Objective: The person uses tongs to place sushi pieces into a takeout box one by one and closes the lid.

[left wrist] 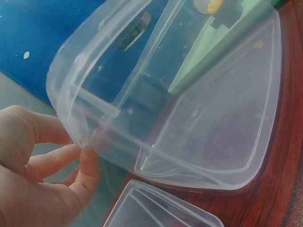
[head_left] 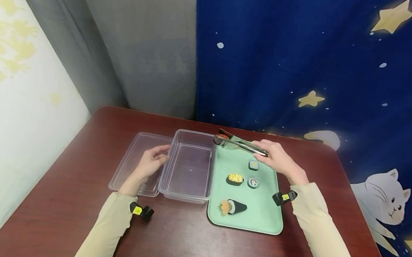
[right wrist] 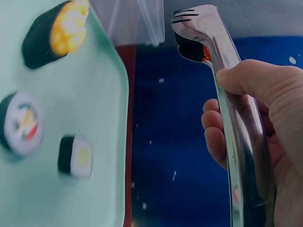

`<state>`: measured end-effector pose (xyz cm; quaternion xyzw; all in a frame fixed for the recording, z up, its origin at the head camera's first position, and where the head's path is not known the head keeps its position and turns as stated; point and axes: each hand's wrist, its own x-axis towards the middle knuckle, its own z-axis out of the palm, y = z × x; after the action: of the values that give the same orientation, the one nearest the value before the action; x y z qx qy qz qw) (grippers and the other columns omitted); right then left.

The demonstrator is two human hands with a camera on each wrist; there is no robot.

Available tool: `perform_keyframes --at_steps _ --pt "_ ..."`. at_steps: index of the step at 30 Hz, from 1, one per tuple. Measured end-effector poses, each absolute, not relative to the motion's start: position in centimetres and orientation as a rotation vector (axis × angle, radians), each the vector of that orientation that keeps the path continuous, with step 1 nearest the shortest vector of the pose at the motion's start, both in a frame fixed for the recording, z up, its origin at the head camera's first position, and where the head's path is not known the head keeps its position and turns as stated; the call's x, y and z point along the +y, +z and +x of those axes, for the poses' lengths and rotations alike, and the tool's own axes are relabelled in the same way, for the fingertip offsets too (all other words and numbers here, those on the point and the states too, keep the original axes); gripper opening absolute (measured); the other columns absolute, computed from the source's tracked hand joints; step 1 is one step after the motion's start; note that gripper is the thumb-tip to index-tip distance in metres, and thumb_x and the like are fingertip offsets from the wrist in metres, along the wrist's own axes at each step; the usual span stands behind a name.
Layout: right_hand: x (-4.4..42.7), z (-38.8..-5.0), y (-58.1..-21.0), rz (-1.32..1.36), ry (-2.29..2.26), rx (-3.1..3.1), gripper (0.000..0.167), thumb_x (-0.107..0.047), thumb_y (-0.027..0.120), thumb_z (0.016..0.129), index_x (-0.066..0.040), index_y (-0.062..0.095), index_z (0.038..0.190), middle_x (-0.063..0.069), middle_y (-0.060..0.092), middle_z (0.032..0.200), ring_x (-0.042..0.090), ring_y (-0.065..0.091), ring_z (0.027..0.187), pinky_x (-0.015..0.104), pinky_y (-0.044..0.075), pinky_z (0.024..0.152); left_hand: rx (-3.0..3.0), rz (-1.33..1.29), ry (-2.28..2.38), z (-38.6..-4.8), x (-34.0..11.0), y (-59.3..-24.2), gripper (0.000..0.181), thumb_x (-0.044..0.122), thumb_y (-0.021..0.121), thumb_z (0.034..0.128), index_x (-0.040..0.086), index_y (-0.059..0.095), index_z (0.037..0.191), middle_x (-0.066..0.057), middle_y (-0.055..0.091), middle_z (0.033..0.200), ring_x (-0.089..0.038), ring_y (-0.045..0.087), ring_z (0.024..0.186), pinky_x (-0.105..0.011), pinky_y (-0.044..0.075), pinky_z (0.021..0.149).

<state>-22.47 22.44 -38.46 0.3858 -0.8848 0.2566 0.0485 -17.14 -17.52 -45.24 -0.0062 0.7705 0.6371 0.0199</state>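
My right hand [head_left: 277, 158] grips metal tongs [right wrist: 236, 123]. Between their ends sits a piece of sushi with red topping [head_left: 223, 136], mostly hidden by the tong heads. They are over the tray's far left corner, beside the clear plastic container [head_left: 191, 171]. At the container's left rim, my left hand [left wrist: 52, 165] pinches the edge between thumb and fingers. On the green tray [head_left: 260, 223] lie a yellow-topped sushi [head_left: 235, 178], a round sushi roll [head_left: 253, 182], a squarish sushi roll [head_left: 253, 165] and a cone-shaped hand roll [head_left: 236, 207].
A clear lid [head_left: 127, 171] lies flat on the red-brown table [head_left: 65, 175], left of the container and partly under my left forearm. Behind the table hang a grey curtain [head_left: 153, 62] and a blue curtain [head_left: 266, 61]. A white wall [head_left: 23, 105] stands left.
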Motion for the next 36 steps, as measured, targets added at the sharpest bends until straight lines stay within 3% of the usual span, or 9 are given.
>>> perform_keyframes --at_steps 6,11,15,20,23,28,36 --pt "19.7 -23.4 -38.5 1.270 0.830 -2.698 0.039 -0.008 0.064 0.088 0.006 0.056 0.124 0.011 0.062 0.098 0.009 0.047 0.065 0.030 0.044 0.062 2.404 -0.028 1.957 -17.1 -17.5 -45.2 0.044 -0.005 0.055 0.0861 -0.009 0.048 0.129 -0.032 0.058 0.115 -0.005 0.059 0.081 -0.017 0.048 0.069" --pt "17.4 -24.4 -38.9 1.373 0.834 -2.663 0.039 -0.006 0.064 0.088 0.010 0.056 0.122 0.010 0.061 0.092 0.009 0.044 0.062 0.031 0.044 0.063 2.406 -0.012 1.974 -17.2 -17.4 -45.3 0.043 -0.005 0.055 0.0868 -0.009 0.049 0.129 -0.030 0.054 0.123 -0.007 0.059 0.084 -0.017 0.048 0.069" --pt "15.5 -25.1 -38.9 1.422 0.821 -2.683 0.038 -0.007 0.063 0.088 0.007 0.057 0.123 0.007 0.060 0.088 0.009 0.042 0.061 0.030 0.042 0.062 2.407 -0.008 1.986 -17.2 -17.4 -45.3 0.043 -0.005 0.055 0.0866 -0.010 0.049 0.129 -0.030 0.052 0.125 -0.009 0.059 0.086 -0.017 0.048 0.070" --pt "13.4 -25.8 -38.8 1.457 0.747 -2.785 0.038 -0.009 0.062 0.088 0.005 0.057 0.124 0.012 0.063 0.099 0.010 0.043 0.061 0.030 0.042 0.063 2.398 -0.018 1.991 -17.2 -17.5 -45.4 0.044 -0.006 0.055 0.0860 -0.010 0.048 0.129 -0.030 0.053 0.125 -0.011 0.060 0.088 -0.019 0.049 0.071" --pt "12.4 -26.1 -38.7 1.478 0.671 -2.830 0.039 -0.010 0.063 0.087 0.005 0.058 0.123 0.016 0.063 0.109 0.015 0.054 0.070 0.032 0.048 0.070 2.403 -0.021 1.980 -17.2 -17.5 -45.4 0.044 -0.005 0.055 0.0861 -0.009 0.049 0.129 -0.029 0.053 0.125 -0.013 0.060 0.089 -0.019 0.049 0.071" --pt "11.1 -26.4 -38.6 1.488 0.567 -2.907 0.038 -0.011 0.061 0.089 0.004 0.058 0.123 0.018 0.062 0.117 0.027 0.059 0.103 0.039 0.048 0.088 2.414 -0.019 1.975 -17.2 -17.5 -45.2 0.044 -0.006 0.055 0.0858 -0.009 0.049 0.129 -0.029 0.053 0.125 -0.020 0.060 0.092 -0.017 0.048 0.071" --pt "9.8 -26.7 -38.5 1.442 0.495 -2.981 0.038 -0.012 0.062 0.088 0.004 0.059 0.123 0.018 0.061 0.118 0.028 0.057 0.109 0.038 0.047 0.091 2.417 -0.022 1.986 -17.0 -17.3 -45.2 0.043 -0.005 0.055 0.0867 -0.009 0.050 0.129 -0.030 0.054 0.123 -0.008 0.059 0.083 -0.018 0.047 0.068"
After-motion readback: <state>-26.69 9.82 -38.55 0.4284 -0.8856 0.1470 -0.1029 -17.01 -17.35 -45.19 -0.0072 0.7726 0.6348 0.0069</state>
